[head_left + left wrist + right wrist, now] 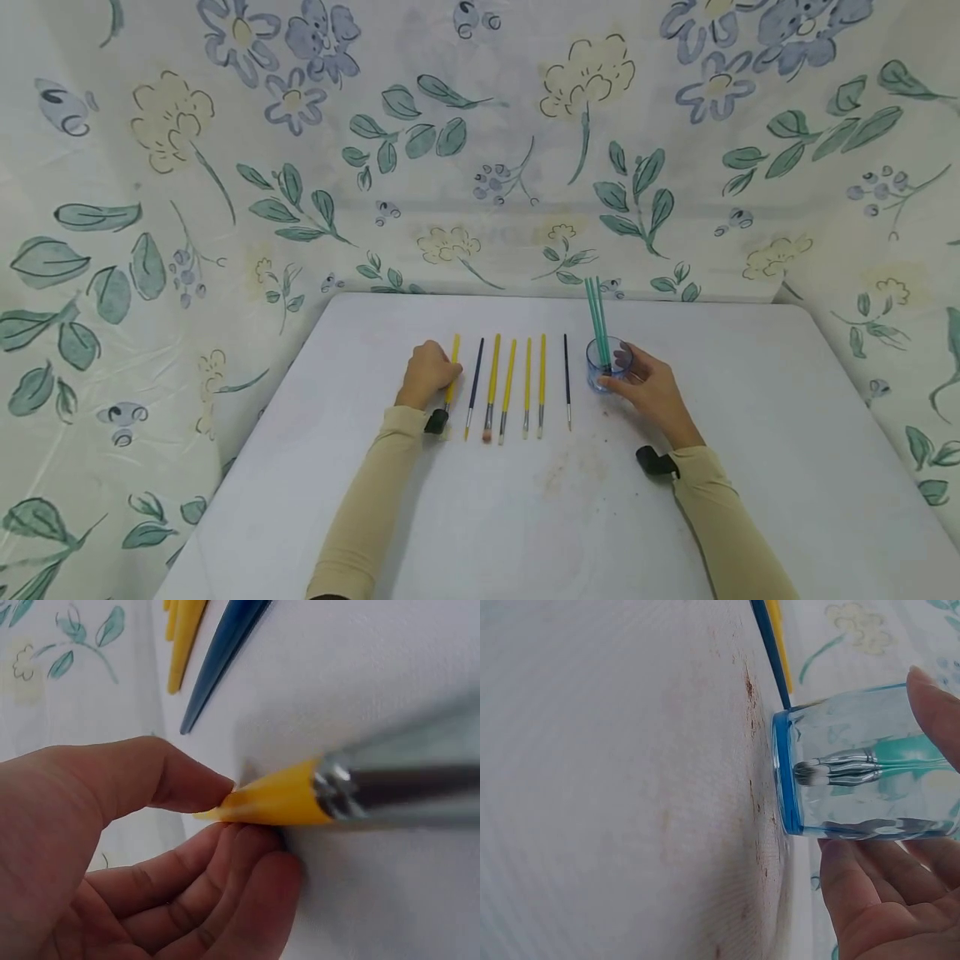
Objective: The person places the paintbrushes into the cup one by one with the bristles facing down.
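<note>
The left hand (427,372) pinches the leftmost yellow brush (452,371) between thumb and curled fingers, gripping near the handle's tapered end, as the left wrist view shows. That brush lies on the desk (750,467) with its long axis running away from the person, bristles toward them, parallel to the row of brushes (517,387) just to its right. The cup (608,364) stands at the far end of that row, well apart from the left hand and across the row from it. The right hand (651,390) curls around the cup's side, steadying it upright; green brushes (597,317) stand in it, bristles down. The right hand is nearer the cup, the left nearer the row.
</note>
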A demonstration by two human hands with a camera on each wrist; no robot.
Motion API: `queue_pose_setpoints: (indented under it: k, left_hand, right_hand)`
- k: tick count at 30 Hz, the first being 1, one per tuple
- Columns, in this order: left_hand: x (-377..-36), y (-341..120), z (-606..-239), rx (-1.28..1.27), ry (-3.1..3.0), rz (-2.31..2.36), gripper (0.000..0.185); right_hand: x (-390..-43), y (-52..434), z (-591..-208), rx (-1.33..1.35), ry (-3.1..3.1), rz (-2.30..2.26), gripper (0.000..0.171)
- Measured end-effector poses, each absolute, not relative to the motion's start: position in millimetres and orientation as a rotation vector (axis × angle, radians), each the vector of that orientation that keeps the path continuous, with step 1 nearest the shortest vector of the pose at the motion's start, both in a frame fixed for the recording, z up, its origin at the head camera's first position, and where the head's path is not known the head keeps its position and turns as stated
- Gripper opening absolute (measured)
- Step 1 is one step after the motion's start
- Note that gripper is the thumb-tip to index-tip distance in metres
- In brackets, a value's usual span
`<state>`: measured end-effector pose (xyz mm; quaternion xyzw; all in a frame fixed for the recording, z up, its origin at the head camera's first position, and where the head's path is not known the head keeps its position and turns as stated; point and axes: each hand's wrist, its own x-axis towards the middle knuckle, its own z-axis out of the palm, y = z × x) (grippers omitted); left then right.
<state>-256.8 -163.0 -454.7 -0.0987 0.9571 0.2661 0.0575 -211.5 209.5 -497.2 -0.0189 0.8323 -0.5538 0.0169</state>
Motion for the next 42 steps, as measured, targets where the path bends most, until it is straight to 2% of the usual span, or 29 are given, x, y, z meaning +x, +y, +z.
queue_pose_setpoints:
  k: [16, 30, 42]
  left_hand:
    - [-254.2, -174.0, -448.0, -0.327, 2.796, 0.876, 0.027]
    - [-252.1, -164.4, -428.6, -0.201, 2.642, 1.448, 0.027]
    - [-242.9, -141.5, -406.3, -0.036, 2.647, 1.641, 0.024]
  right_hand:
    - [-211.4, 209.0, -493.4, -0.055, 2.572, -1.716, 0.089]
    - [-213.5, 209.9, -495.3, -0.030, 2.552, -1.728, 0.091]
    - [-213.2, 210.6, -496.5, -0.066, 2.545, -1.763, 0.092]
